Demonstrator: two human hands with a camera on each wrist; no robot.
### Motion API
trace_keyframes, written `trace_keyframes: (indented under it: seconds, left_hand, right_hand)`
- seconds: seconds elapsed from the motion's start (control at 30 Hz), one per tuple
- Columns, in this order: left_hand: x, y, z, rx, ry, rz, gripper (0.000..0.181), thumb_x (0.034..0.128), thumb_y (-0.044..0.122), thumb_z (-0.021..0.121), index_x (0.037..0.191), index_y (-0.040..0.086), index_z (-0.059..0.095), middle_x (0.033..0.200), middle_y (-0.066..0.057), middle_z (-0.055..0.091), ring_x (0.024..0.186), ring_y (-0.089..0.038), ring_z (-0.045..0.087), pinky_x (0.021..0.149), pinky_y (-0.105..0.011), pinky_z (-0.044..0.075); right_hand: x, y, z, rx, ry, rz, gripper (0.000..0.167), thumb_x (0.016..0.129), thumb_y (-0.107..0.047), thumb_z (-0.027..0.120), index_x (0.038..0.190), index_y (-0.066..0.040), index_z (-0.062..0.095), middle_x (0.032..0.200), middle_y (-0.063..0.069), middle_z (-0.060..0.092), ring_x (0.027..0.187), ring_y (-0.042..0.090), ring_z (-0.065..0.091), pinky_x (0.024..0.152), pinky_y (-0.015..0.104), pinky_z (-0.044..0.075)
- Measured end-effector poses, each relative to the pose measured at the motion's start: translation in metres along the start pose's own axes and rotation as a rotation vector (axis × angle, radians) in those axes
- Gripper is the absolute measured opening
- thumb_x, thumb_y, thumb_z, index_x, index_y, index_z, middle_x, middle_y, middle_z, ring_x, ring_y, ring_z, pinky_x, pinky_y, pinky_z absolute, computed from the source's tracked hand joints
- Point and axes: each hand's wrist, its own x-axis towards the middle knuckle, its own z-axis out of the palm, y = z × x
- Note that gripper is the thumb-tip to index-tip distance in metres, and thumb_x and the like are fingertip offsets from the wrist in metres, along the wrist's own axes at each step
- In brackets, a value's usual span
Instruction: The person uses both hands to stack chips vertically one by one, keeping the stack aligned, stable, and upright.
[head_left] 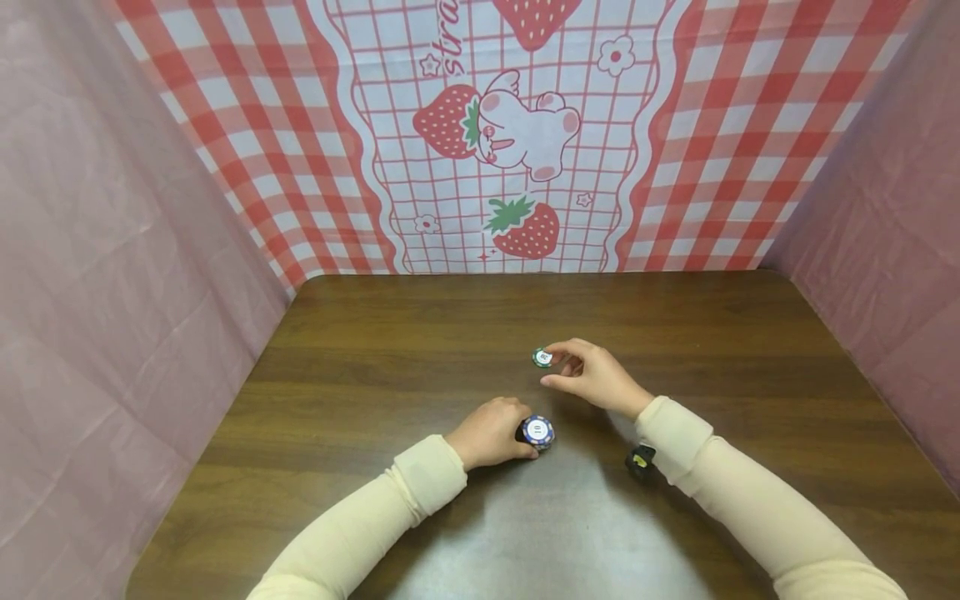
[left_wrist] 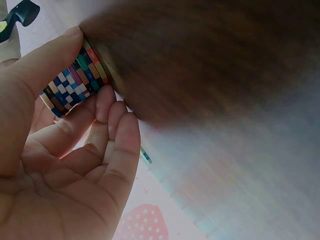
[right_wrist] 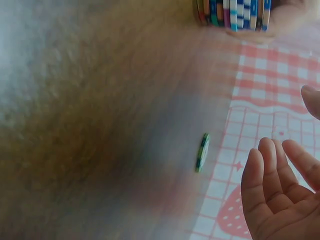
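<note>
A stack of poker chips (head_left: 538, 432) stands on the table, topped by a blue and white chip marked 10. My left hand (head_left: 491, 429) grips it from the left, thumb on the near side and fingers round the far side. Seen from the left wrist, the stack (left_wrist: 75, 82) shows chips of several colours along its edge. Farther back lies a single green and white poker chip (head_left: 542, 357) on the tabletop. My right hand (head_left: 596, 379) hovers just right of that chip, fingers loosely bent. In the right wrist view a gap separates the fingers from the green chip (right_wrist: 202, 152).
The brown wooden table (head_left: 375, 350) ends at a red and white checked cloth (head_left: 300, 167) with strawberry prints. Pink curtains (head_left: 112, 275) hang on both sides. A small black device with a yellow patch (head_left: 640, 460) is at the right wrist.
</note>
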Motion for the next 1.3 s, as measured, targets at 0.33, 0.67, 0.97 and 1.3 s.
trace_keyframes:
  seconds: [0.33, 0.67, 0.97, 1.3]
  left_hand:
    - [0.0, 0.0, 0.0, 0.004, 0.006, 0.001, 0.039, 0.0742, 0.036, 0.083, 0.101, 0.011, 0.069, 0.094, 0.002, 0.07, 0.091, -0.015, 0.064, 0.084, -0.027, 0.051]
    - [0.001, 0.0, 0.001, 0.002, -0.002, -0.004, 0.037, 0.0746, 0.036, 0.083, 0.099, 0.012, 0.069, 0.093, 0.002, 0.07, 0.09, -0.014, 0.064, 0.083, -0.027, 0.05]
    - [0.0, 0.0, 0.001, -0.009, -0.008, -0.005, 0.036, 0.0753, 0.036, 0.083, 0.097, 0.012, 0.068, 0.091, 0.003, 0.069, 0.089, -0.014, 0.063, 0.083, -0.027, 0.05]
    - [-0.001, 0.0, -0.001, -0.004, -0.005, -0.004, 0.038, 0.0755, 0.037, 0.083, 0.099, 0.011, 0.069, 0.093, 0.002, 0.069, 0.091, -0.015, 0.063, 0.084, -0.027, 0.05]
  right_hand:
    - [0.016, 0.016, -0.002, 0.037, -0.018, 0.165, 0.055, 0.083, -0.027, 0.078, 0.128, -0.001, 0.06, 0.11, 0.017, 0.066, 0.088, 0.022, 0.064, 0.071, 0.029, 0.052]
    - [0.026, 0.034, 0.0, 0.029, -0.023, 0.254, 0.058, 0.082, -0.029, 0.078, 0.128, 0.002, 0.059, 0.106, 0.017, 0.066, 0.09, 0.024, 0.065, 0.074, 0.03, 0.051]
    - [0.038, 0.038, 0.005, -0.045, -0.061, 0.25, 0.057, 0.081, -0.03, 0.079, 0.124, 0.003, 0.061, 0.101, 0.014, 0.067, 0.093, 0.024, 0.061, 0.082, 0.036, 0.048]
    - [0.044, 0.035, 0.007, -0.085, -0.117, 0.283, 0.06, 0.081, -0.03, 0.079, 0.126, 0.004, 0.06, 0.107, 0.018, 0.065, 0.099, 0.027, 0.059, 0.09, 0.044, 0.048]
